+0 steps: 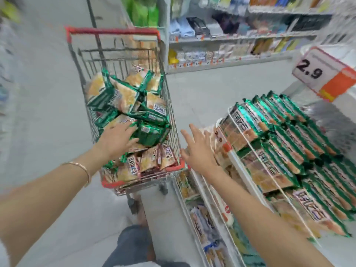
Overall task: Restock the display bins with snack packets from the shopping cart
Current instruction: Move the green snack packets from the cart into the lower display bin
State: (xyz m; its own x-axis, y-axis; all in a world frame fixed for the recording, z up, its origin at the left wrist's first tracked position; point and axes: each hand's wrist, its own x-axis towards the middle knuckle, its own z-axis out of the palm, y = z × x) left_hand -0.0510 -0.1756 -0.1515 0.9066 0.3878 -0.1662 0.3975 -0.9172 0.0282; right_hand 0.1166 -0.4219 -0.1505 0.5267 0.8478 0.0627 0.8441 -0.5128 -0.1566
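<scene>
Price sign reading 2.9 at upper right, back shelves stocked with blurred boxed goods, yellow pack at the lowest shelf's left end, pale floor

Snack pkts: shiny green edges, tan-orange centres. Cart: silver wire, red handle + trim. Price sign: white, black digits, orange band. Bracelet: gold.

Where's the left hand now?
Head view, centre-left: the left hand is spread over green packets in the cart, just left of the right hand.

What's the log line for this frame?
left hand: open, over green snack packets in shopping cart | right hand: open, empty, beside cart
</scene>
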